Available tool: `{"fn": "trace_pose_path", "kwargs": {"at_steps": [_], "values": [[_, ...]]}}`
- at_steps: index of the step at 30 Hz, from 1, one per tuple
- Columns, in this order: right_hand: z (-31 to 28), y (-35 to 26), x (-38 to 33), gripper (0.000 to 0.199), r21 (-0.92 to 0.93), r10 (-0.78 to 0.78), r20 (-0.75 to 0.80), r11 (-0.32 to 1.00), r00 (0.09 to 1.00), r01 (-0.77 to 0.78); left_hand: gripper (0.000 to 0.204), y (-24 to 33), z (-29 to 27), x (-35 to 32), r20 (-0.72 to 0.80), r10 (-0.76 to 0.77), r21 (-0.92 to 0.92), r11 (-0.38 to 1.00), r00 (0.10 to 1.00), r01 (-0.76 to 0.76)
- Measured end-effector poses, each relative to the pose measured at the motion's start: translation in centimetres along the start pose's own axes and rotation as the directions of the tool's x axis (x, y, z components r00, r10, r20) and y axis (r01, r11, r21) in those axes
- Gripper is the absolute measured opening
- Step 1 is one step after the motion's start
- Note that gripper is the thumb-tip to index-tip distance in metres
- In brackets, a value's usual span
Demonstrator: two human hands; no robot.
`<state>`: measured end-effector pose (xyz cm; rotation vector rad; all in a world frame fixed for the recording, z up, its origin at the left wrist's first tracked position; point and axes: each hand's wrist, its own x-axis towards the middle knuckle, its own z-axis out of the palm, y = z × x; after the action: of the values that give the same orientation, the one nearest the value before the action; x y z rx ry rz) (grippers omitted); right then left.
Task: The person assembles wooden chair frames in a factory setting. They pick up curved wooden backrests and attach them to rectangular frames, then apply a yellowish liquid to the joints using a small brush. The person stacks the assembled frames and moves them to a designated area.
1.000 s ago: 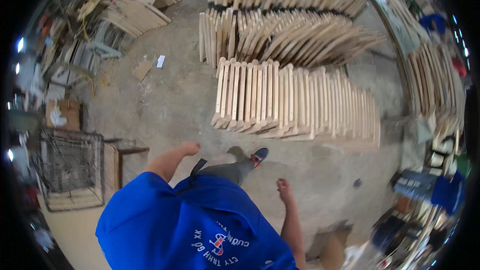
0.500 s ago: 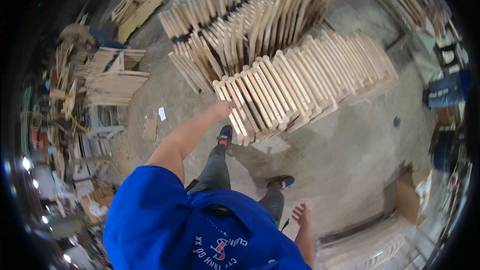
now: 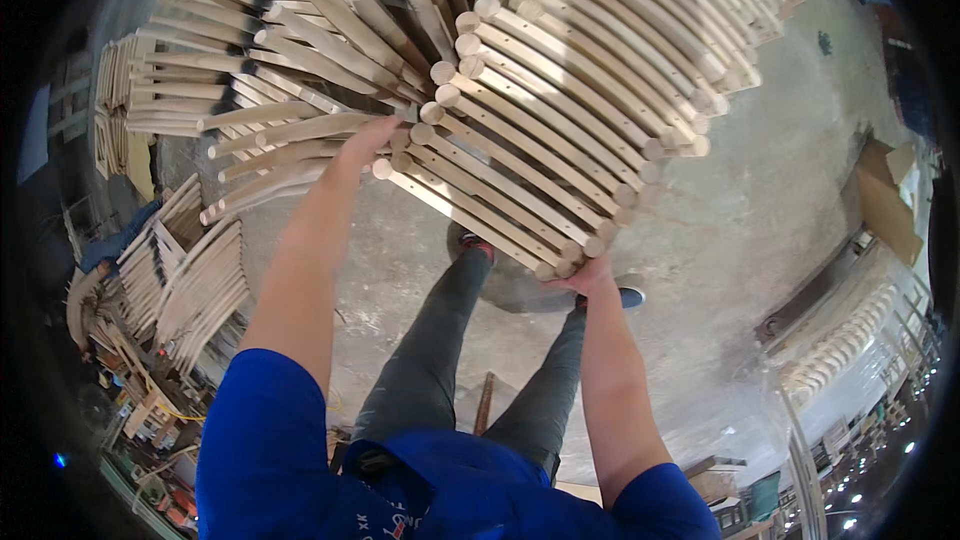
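A long row of pale wooden frames (image 3: 520,155), made of round-ended bars with small drilled holes, stands close together on the floor in front of me. My left hand (image 3: 372,143) is at the far left end of the nearest wooden frame (image 3: 465,220), its fingers partly hidden behind the round bar ends. At that frame's near right end, my right hand (image 3: 588,277) is closed around the bar ends from below, with some fingers tucked underneath. Both arms reach forward, and the nearest frame lies between the hands.
Curved wooden pieces (image 3: 290,145) stand densely packed to the left of the row. More stacked wood (image 3: 200,280) lies farther left, near another person bending. A cardboard box (image 3: 888,195) and a plastic-wrapped bundle (image 3: 840,340) are at the right. My shoes stand just below the row.
I have come closer to the row and the view has turned. My right hand has risen from beside my body to the nearest frame's near end; my left hand has shifted to its far end.
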<state>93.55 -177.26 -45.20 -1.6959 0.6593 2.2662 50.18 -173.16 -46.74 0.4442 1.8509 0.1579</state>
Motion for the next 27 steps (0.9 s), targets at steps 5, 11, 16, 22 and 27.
{"fn": "trace_pose_path", "kwargs": {"at_steps": [5,11,16,22,27], "values": [[-0.3,2.3,3.6,0.073,0.111,0.03,0.048,0.993,0.998,-0.035,0.047,-1.4,-2.3,1.7,0.449,-0.313,-0.101,0.913,0.837,0.396],[-3.4,7.7,5.5,0.07,0.17,0.02,0.102,0.985,0.995,-0.038,0.069,-3.1,-2.9,-0.8,0.468,-0.568,0.143,0.804,0.677,0.577],[-3.9,7.6,6.1,0.066,0.149,0.004,0.035,0.989,0.999,-0.009,0.075,-5.2,-0.4,-2.0,0.207,-0.447,0.055,0.894,0.871,0.445],[-10.9,9.4,2.3,0.067,0.167,0.12,0.102,0.976,0.987,-0.136,0.082,-7.1,4.2,-9.0,0.288,-0.485,0.005,0.863,0.826,0.505],[-20.5,7.1,-9.8,0.069,0.179,0.163,0.081,0.968,0.983,-0.175,0.095,-7.4,11.9,-20.7,0.519,-0.742,0.154,0.569,0.424,0.808]]}}
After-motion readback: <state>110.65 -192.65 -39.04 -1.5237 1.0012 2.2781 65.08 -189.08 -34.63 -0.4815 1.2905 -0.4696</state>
